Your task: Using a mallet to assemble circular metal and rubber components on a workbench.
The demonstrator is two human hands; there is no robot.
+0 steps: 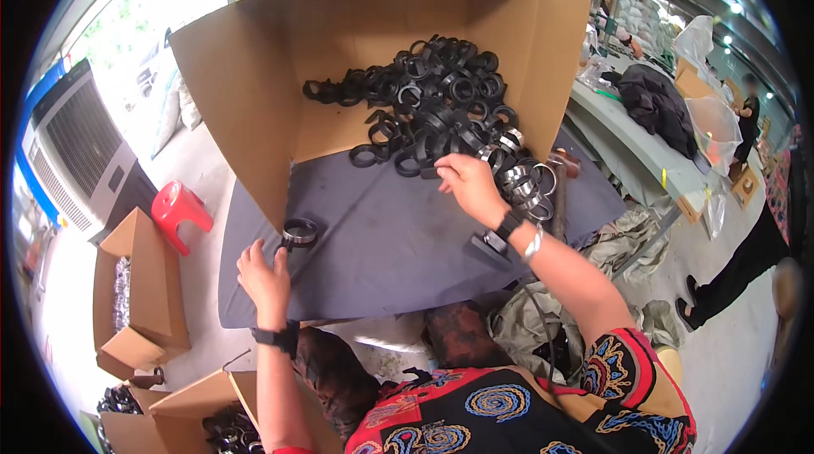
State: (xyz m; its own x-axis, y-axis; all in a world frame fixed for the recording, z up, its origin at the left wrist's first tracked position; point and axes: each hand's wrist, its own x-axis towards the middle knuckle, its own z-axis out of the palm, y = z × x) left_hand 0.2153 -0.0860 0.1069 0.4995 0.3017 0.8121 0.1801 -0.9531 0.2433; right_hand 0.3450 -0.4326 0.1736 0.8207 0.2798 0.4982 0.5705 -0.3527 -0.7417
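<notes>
A pile of black rings [437, 115], some with silver metal bands, lies in and spills from a cardboard box on its side. My right hand [475, 187] is at the front of this pile, fingers closed on a black ring [431, 172], partly lost among the others. Near the table's left side, my left hand [265, 280] has its thumb and fingers apart. Just beyond its thumb, a black ring with a silver band [299, 233] rests on the dark grey cloth; whether the thumb touches its tab is unclear.
Around the pile stands the cardboard box [229, 89] on the cloth-covered table [373, 259]. Silver rings [527, 191] and a hammer-like tool [560, 191] lie right. A small metal-topped block [490, 249] sits near my right wrist. Left are a red stool [181, 215] and open cartons [153, 284].
</notes>
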